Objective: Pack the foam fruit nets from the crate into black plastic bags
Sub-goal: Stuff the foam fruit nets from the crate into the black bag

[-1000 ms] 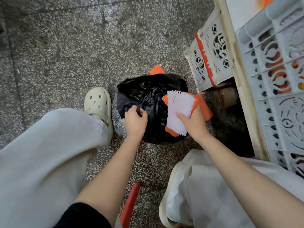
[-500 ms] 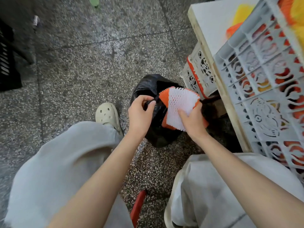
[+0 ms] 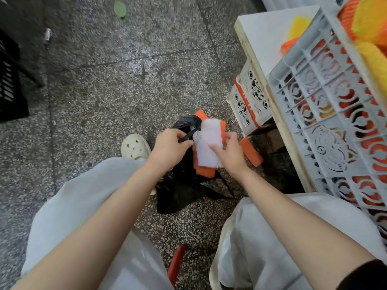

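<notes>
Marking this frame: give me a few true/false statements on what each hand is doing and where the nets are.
1. The right hand holds a stack of foam nets with a white one on top. True.
2. The left hand lies flat on a knee. False: it grips the edge of the black bag.
3. The grey crate on the table is empty. False: orange and yellow nets show in it.
4. A loose orange net lies beside the bag, to the right of the right hand. True.
</notes>
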The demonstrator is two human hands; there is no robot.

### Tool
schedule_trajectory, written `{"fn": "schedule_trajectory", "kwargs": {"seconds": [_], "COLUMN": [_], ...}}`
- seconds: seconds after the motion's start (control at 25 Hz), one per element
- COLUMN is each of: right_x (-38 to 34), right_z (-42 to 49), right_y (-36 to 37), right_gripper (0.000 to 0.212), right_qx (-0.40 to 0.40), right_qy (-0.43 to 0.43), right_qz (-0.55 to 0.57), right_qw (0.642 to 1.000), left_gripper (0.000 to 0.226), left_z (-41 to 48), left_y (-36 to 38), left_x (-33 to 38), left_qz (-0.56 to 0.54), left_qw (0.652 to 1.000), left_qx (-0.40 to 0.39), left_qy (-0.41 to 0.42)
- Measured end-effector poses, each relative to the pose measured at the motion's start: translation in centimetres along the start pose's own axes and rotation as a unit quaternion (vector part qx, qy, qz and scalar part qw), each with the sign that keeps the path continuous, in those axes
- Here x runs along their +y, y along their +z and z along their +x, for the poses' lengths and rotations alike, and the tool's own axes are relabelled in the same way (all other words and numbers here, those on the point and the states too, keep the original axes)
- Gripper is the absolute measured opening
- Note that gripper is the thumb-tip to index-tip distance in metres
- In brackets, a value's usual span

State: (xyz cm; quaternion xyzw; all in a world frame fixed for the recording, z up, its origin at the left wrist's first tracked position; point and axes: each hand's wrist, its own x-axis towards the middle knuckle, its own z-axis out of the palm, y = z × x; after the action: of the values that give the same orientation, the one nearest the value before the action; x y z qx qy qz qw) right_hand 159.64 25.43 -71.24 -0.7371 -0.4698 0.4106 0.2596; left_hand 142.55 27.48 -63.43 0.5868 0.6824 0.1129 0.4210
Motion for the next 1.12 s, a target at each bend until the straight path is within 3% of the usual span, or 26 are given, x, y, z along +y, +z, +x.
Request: {"fn": "schedule_trajectory", "kwargs": {"seconds": [0.08, 0.16, 0.32, 0.4, 0.48, 0.52, 0.6, 0.68, 0.76, 0.84, 0.96, 1.04, 1.12], "right_x": [-0.7, -0.8, 0.3, 0.5, 0.8, 1.1, 2.1, 3.6, 4.6, 4.9, 6.1, 7.1, 7.0], "right_z": [-0.4, -0.6, 0.2, 0.9, 0.6, 0.5, 0.3, 0.1, -0.3, -0.4, 1.6, 3.0, 3.5], "right_y": [0.8, 1.3, 1.9, 2.2, 2.0, 1.6, 0.5, -0.1, 0.0, 0.6, 2.6, 4.1, 5.3], "right_gripper": [0.039, 0.034, 0.024, 0.027, 0.036, 0.039, 0.04, 0.036, 0.035, 0.048, 0.076, 0.069, 0.04], "right_qx": [0.036, 0.055, 0.084, -0.03, -0.208, -0.247, -0.249, -0.189, -0.122, -0.1, -0.082, -0.068, -0.065], "right_qy": [-0.024, -0.074, -0.122, -0.089, -0.063, -0.056, -0.046, -0.032, 0.009, 0.097, 0.305, 0.372, 0.36], "right_qz": [0.111, 0.107, -0.11, -0.134, -0.035, -0.017, -0.025, -0.045, -0.042, 0.012, 0.154, 0.246, 0.284], "right_qw": [0.993, 0.99, 0.983, 0.986, 0.975, 0.967, 0.967, 0.981, 0.992, 0.99, 0.936, 0.892, 0.886], "left_gripper": [0.023, 0.024, 0.023, 0.02, 0.016, 0.014, 0.015, 0.018, 0.019, 0.021, 0.024, 0.029, 0.03], "left_z": [-0.1, -0.4, -1.5, -1.8, -2.1, -2.1, -2.2, -2.5, -2.8, -3.0, -2.6, -2.1, -1.5], "left_y": [-0.2, -0.1, -0.2, -0.5, -1.1, -1.4, -2.1, -2.6, -3.0, -3.5, -4.6, -5.5, -6.4], "left_x": [-0.3, 0.4, 3.1, 3.5, 3.3, 3.0, 2.5, 2.3, 2.3, 2.3, 1.4, 0.3, -0.9], "left_qz": [0.028, -0.016, -0.195, -0.244, -0.26, -0.273, -0.297, -0.315, -0.33, -0.343, -0.387, -0.412, -0.403], "left_qw": [1.0, 0.996, 0.966, 0.953, 0.947, 0.943, 0.933, 0.925, 0.917, 0.91, 0.891, 0.88, 0.886], "left_qx": [0.006, 0.057, 0.102, 0.109, 0.114, 0.117, 0.124, 0.116, 0.097, 0.077, 0.036, 0.012, 0.014], "left_qy": [0.011, 0.063, 0.136, 0.145, 0.149, 0.15, 0.158, 0.178, 0.203, 0.219, 0.233, 0.236, 0.229]}}
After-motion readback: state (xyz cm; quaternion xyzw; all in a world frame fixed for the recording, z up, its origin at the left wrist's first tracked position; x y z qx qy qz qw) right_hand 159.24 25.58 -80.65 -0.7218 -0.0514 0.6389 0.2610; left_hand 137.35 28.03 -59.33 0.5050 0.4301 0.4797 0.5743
